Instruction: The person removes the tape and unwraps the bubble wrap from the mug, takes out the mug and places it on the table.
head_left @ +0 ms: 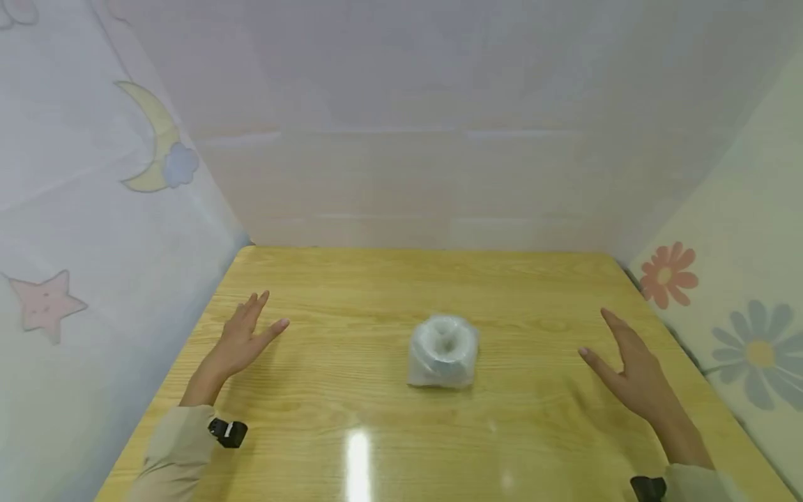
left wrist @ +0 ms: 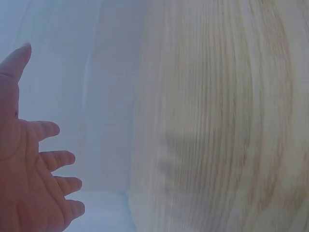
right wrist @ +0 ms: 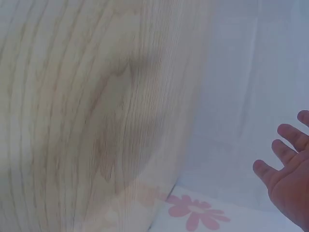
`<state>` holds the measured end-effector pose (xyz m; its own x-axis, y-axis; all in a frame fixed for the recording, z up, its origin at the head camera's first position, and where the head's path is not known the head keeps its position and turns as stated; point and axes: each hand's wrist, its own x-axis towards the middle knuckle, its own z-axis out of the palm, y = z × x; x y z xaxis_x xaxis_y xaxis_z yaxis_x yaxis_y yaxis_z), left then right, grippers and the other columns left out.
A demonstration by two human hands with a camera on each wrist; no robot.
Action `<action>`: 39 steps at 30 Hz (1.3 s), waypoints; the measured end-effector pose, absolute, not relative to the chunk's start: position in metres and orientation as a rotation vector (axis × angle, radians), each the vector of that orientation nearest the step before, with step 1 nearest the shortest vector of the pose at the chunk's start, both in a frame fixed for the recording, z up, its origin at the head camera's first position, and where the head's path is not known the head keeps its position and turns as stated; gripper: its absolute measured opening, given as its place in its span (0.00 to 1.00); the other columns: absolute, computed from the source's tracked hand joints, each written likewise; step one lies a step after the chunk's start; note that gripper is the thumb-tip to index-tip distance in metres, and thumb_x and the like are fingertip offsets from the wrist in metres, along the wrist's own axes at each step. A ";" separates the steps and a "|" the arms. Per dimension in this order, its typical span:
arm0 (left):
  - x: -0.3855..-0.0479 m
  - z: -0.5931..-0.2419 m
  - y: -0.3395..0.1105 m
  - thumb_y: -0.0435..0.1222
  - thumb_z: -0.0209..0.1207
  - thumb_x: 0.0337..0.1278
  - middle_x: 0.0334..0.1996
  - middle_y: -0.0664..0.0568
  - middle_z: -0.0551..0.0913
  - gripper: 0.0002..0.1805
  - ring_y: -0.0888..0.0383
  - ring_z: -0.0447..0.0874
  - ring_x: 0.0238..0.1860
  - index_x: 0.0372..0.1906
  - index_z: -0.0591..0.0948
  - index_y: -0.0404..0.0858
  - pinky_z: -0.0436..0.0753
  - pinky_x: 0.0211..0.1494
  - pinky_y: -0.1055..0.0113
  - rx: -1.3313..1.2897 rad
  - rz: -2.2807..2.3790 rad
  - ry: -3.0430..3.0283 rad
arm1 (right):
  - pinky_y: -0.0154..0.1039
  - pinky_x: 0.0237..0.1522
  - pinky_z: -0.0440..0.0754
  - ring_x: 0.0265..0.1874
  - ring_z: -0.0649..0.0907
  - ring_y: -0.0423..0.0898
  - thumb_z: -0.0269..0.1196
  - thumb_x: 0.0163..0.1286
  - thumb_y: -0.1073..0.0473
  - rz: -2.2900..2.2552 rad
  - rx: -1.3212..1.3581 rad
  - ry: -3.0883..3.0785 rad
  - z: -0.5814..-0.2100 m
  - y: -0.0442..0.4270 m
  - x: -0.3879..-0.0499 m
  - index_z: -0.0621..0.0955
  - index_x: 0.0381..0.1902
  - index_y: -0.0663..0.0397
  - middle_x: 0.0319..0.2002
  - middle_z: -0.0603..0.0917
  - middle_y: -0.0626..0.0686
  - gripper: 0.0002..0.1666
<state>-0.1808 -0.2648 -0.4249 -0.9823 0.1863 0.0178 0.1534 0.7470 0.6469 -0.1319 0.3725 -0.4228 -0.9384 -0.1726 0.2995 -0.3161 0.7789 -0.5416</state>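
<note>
A whitish roll-shaped thing in cloudy plastic wrap [head_left: 443,352], with a round hole in its top, stands on the wooden table [head_left: 351,293] a little right of the middle. What is inside the wrap cannot be made out. Well to its left, my left hand [head_left: 241,341] is held over the table, thumb spread from the fingers. My right hand [head_left: 636,373] is over the right side, thumb and forefinger wide apart. Neither hand touches the wrapped thing. Both wrist views show the palms, left [left wrist: 29,174] and right [right wrist: 294,183], holding nothing.
Pale cloth walls surround the table, with a moon [head_left: 157,139] and star [head_left: 49,305] on the left one and flowers [head_left: 670,275] on the right. Black wrist cameras [head_left: 228,432] sit at both sleeves. A bright reflection lies on the near tabletop.
</note>
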 end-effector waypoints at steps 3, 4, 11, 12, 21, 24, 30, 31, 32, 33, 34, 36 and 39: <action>-0.180 -0.426 -0.259 0.55 0.48 0.70 0.75 0.35 0.36 0.45 0.31 0.30 0.72 0.78 0.43 0.39 0.42 0.62 0.24 0.293 1.116 2.866 | 0.79 0.55 0.51 0.66 0.55 0.77 0.60 0.71 0.57 0.929 0.351 -2.699 -0.425 0.369 -0.129 0.49 0.78 0.49 0.72 0.54 0.69 0.46; -0.180 -0.426 -0.258 0.55 0.49 0.70 0.75 0.35 0.37 0.44 0.31 0.31 0.72 0.78 0.44 0.39 0.45 0.62 0.25 0.293 1.123 2.873 | 0.79 0.55 0.52 0.65 0.56 0.77 0.60 0.71 0.58 0.943 0.347 -2.682 -0.426 0.367 -0.128 0.50 0.78 0.49 0.72 0.55 0.69 0.46; -0.180 -0.427 -0.251 0.54 0.50 0.70 0.73 0.34 0.52 0.40 0.32 0.48 0.71 0.75 0.55 0.34 0.58 0.64 0.32 0.247 1.214 3.004 | 0.20 0.60 0.61 0.66 0.66 0.39 0.63 0.68 0.63 0.948 0.349 -2.527 -0.424 0.355 -0.128 0.61 0.75 0.50 0.65 0.69 0.66 0.40; -0.180 -0.426 -0.250 0.54 0.50 0.70 0.72 0.33 0.54 0.40 0.32 0.49 0.71 0.75 0.56 0.33 0.58 0.64 0.32 0.238 1.234 3.014 | 0.14 0.54 0.58 0.63 0.66 0.31 0.63 0.68 0.63 0.940 0.340 -2.511 -0.423 0.353 -0.128 0.62 0.74 0.50 0.64 0.71 0.65 0.39; -0.182 -0.423 -0.243 0.50 0.51 0.71 0.72 0.36 0.56 0.35 0.34 0.51 0.71 0.74 0.59 0.37 0.58 0.65 0.32 0.263 1.440 2.927 | 0.14 0.52 0.62 0.53 0.68 0.19 0.62 0.69 0.61 0.971 0.218 -2.464 -0.412 0.348 -0.123 0.70 0.69 0.49 0.58 0.79 0.52 0.31; -0.183 -0.422 -0.240 0.48 0.51 0.72 0.72 0.37 0.58 0.34 0.35 0.54 0.70 0.74 0.59 0.36 0.58 0.64 0.32 0.306 1.485 2.924 | 0.15 0.53 0.63 0.53 0.70 0.20 0.62 0.69 0.62 0.996 0.196 -2.439 -0.410 0.347 -0.122 0.70 0.69 0.47 0.57 0.78 0.42 0.31; -0.183 -0.420 -0.232 0.42 0.52 0.72 0.71 0.38 0.60 0.31 0.37 0.57 0.70 0.74 0.60 0.36 0.58 0.66 0.36 0.386 1.623 2.865 | 0.17 0.53 0.67 0.52 0.73 0.23 0.62 0.69 0.64 1.070 0.166 -2.385 -0.408 0.342 -0.120 0.71 0.67 0.53 0.56 0.78 0.40 0.30; -0.183 -0.420 -0.231 0.41 0.52 0.72 0.71 0.37 0.61 0.31 0.37 0.58 0.69 0.73 0.60 0.35 0.58 0.67 0.36 0.397 1.646 2.853 | 0.17 0.52 0.68 0.52 0.74 0.24 0.62 0.68 0.65 1.082 0.168 -2.376 -0.408 0.341 -0.121 0.72 0.67 0.54 0.56 0.79 0.40 0.29; -0.183 -0.421 -0.229 0.39 0.53 0.72 0.70 0.37 0.61 0.31 0.37 0.59 0.69 0.73 0.60 0.34 0.58 0.67 0.37 0.407 1.672 2.837 | 0.17 0.52 0.69 0.52 0.75 0.25 0.62 0.68 0.66 1.097 0.174 -2.368 -0.408 0.340 -0.121 0.72 0.66 0.56 0.55 0.79 0.41 0.28; -0.183 -0.421 -0.227 0.38 0.52 0.72 0.70 0.36 0.62 0.30 0.36 0.59 0.68 0.73 0.60 0.33 0.58 0.68 0.38 0.411 1.697 2.819 | 0.18 0.51 0.69 0.52 0.76 0.26 0.62 0.68 0.67 1.114 0.178 -2.359 -0.408 0.339 -0.120 0.72 0.65 0.58 0.55 0.79 0.41 0.27; -0.183 -0.421 -0.226 0.37 0.52 0.72 0.69 0.35 0.62 0.30 0.35 0.60 0.68 0.73 0.60 0.32 0.58 0.67 0.38 0.418 1.723 2.805 | 0.18 0.51 0.70 0.52 0.76 0.27 0.62 0.68 0.68 1.134 0.183 -2.349 -0.408 0.338 -0.120 0.72 0.64 0.60 0.55 0.79 0.42 0.27; -0.183 -0.421 -0.222 0.34 0.52 0.71 0.68 0.33 0.63 0.29 0.33 0.62 0.66 0.72 0.60 0.30 0.59 0.67 0.37 0.440 1.773 2.781 | 0.19 0.51 0.71 0.51 0.77 0.30 0.62 0.67 0.70 1.170 0.201 -2.324 -0.407 0.334 -0.120 0.73 0.62 0.63 0.55 0.80 0.44 0.26; -0.182 -0.420 -0.216 0.31 0.52 0.70 0.67 0.32 0.64 0.29 0.33 0.64 0.65 0.72 0.60 0.30 0.60 0.66 0.37 0.487 1.841 2.749 | 0.20 0.50 0.73 0.51 0.79 0.33 0.62 0.66 0.73 1.216 0.232 -2.283 -0.406 0.329 -0.118 0.72 0.62 0.65 0.54 0.81 0.46 0.26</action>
